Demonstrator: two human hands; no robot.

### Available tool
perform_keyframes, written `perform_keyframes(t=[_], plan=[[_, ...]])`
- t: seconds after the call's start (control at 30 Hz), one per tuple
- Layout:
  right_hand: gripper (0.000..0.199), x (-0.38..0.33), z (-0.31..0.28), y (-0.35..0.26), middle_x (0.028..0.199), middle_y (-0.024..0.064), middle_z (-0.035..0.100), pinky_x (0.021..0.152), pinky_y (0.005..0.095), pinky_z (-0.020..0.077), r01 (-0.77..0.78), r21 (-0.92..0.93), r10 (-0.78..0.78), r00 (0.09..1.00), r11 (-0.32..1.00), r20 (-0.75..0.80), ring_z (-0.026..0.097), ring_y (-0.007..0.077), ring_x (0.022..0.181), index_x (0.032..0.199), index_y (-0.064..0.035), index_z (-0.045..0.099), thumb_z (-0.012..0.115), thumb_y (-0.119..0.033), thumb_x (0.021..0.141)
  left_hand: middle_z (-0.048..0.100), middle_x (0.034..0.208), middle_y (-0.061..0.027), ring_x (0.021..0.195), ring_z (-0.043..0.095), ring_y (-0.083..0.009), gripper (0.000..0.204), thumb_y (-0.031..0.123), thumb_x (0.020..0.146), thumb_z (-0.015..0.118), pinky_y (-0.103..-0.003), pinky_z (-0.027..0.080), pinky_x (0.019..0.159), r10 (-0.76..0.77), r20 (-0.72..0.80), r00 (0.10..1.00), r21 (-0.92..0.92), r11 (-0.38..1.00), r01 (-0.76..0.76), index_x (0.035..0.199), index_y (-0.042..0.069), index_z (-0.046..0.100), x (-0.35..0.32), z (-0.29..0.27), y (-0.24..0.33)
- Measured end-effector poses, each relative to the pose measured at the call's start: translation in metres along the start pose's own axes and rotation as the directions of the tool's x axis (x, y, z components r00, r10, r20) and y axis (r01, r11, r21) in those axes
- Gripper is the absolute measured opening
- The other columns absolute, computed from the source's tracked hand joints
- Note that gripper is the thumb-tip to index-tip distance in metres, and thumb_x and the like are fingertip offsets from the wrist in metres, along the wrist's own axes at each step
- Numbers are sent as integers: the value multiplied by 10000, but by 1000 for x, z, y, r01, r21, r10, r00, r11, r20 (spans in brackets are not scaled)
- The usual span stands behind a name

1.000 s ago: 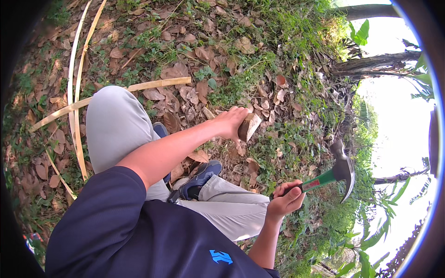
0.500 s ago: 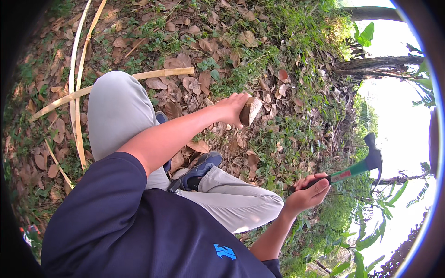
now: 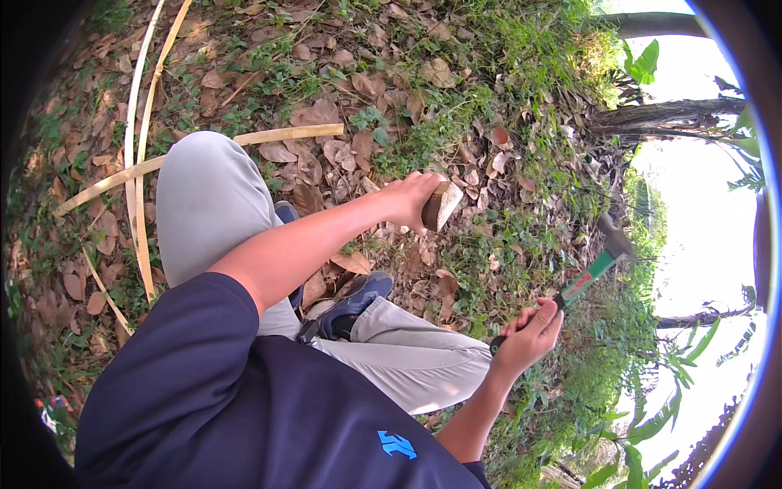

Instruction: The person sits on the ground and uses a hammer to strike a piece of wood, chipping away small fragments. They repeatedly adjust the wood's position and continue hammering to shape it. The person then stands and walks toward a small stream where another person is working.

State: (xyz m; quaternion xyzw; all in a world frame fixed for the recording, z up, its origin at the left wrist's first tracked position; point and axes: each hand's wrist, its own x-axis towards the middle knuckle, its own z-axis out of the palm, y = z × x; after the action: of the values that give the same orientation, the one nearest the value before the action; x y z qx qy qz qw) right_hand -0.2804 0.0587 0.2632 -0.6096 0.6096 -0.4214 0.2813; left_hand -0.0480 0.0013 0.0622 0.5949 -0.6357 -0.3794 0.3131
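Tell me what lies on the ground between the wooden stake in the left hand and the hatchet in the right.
In the head view, only dry leaves and grass lie between the wooden stake and the hatchet.

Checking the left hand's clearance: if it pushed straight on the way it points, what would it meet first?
The left hand already grips a wooden block. Straight on, it would probably meet the dry leaves and grass on the ground; depth is unclear.

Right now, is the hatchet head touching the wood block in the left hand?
Apart. The head view shows the hatchet head raised off to the right, with leaf litter and grass between it and the wood block gripped by the left hand.
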Motion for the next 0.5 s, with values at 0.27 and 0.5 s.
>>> perform_keyframes(t=[0.27, 0.5], plan=[[224, -39, 23, 111, 751, 161, 631, 510, 394, 446, 318, -414, -202, 932, 853, 301, 641, 285, 593, 1156, -33, 449, 448, -243, 1077, 476, 1359, -178, 1301, 438, -361, 1080, 280, 579, 924, -455, 439, 1060, 25, -15, 1000, 31, 999, -24, 1435, 54, 306, 7, 11, -2], [277, -10, 10, 20, 657, -61, 451, 445, 223, 284, 147, -324, -105, 984, 935, 143, 391, 23, 529, 957, -67, 596, 534, -315, 1064, 484, 1324, -171, 1276, 453, -350, 1060, 242, 563, 922, -448, 443, 1049, -10, -54, 998, -16, 1000, 9, 1419, 90, 315, 5, 7, -7]])
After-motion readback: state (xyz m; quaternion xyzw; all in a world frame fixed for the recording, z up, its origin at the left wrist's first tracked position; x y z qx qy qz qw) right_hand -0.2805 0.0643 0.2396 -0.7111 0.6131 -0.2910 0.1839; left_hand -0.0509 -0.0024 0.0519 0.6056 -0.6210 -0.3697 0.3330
